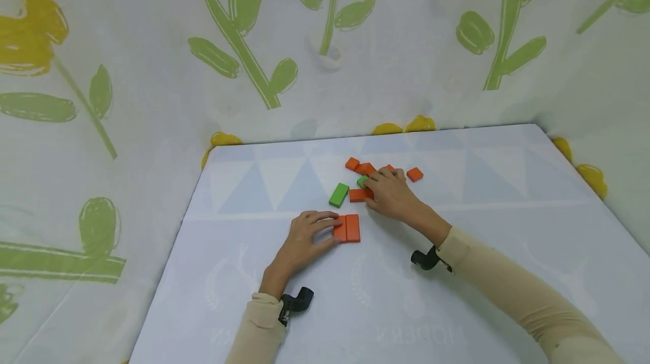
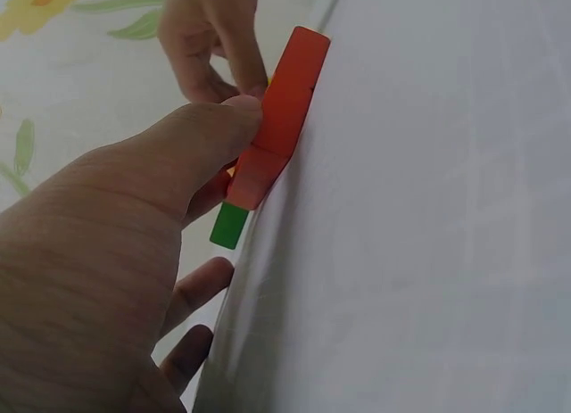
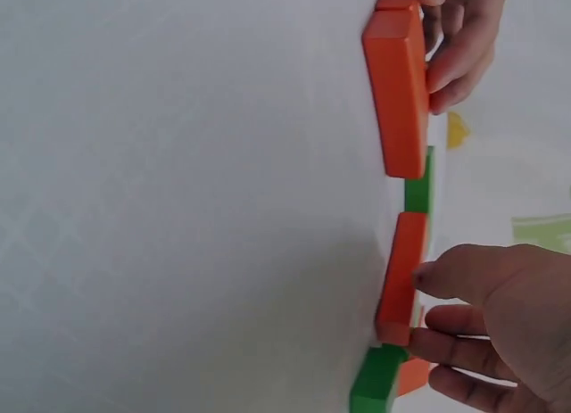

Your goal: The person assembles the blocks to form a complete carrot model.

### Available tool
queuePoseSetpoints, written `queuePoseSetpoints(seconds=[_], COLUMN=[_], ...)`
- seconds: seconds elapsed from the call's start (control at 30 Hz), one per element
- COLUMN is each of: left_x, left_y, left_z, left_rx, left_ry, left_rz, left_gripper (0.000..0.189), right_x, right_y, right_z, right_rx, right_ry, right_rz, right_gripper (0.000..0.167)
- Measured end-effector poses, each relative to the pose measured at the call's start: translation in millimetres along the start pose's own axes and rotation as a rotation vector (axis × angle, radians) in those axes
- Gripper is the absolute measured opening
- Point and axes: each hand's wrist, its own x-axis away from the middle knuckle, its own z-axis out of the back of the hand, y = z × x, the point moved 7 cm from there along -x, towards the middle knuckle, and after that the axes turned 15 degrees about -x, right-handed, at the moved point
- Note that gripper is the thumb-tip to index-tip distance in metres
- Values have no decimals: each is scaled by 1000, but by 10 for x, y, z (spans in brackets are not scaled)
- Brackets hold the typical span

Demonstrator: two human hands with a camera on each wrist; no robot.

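Two orange rectangular blocks [image 1: 352, 228] lie flat side by side on the table. My left hand [image 1: 307, 237] pinches the left one, thumb at its near end and fingers at its far end. Just beyond, another orange block [image 1: 358, 196] lies crosswise. My right hand [image 1: 393, 194] grips its right part between thumb and fingers, partly covering it; the right wrist view shows this thumb against the orange block [image 3: 403, 275]. A small green block [image 1: 362, 181] lies by the right fingertips. To the left, a larger green block [image 1: 338, 194] lies at an angle.
Behind the right hand lie several loose orange pieces [image 1: 352, 163], some partly hidden. One orange piece [image 1: 414, 174] sits apart on the right. The pale patterned table [image 1: 244, 251] meets a flower-printed cloth [image 1: 152, 70] behind and at the sides.
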Motion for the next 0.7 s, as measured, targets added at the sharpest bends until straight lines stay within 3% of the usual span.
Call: queuePoseSetpoints(seconds=[0.2, 0.33, 0.57, 0.7], left_x=[-19, -20, -10, -1], left_y=[7, 1, -10, -15], left_z=[28, 23, 10, -10], left_rx=[-1, 8, 27, 32], left_ry=[9, 29, 38, 21], left_rz=[-11, -16, -14, -6], left_gripper=[37, 37, 38, 38], right_x=[-24, -26, -67, -113], right_y=[42, 18, -3, 2], right_z=[-15, 27, -9, 18], right_rx=[-26, -92, -76, -36], right_ry=[18, 25, -175, -215], right_rz=[-52, 5, 152, 192], right_gripper=[41, 46, 61, 58])
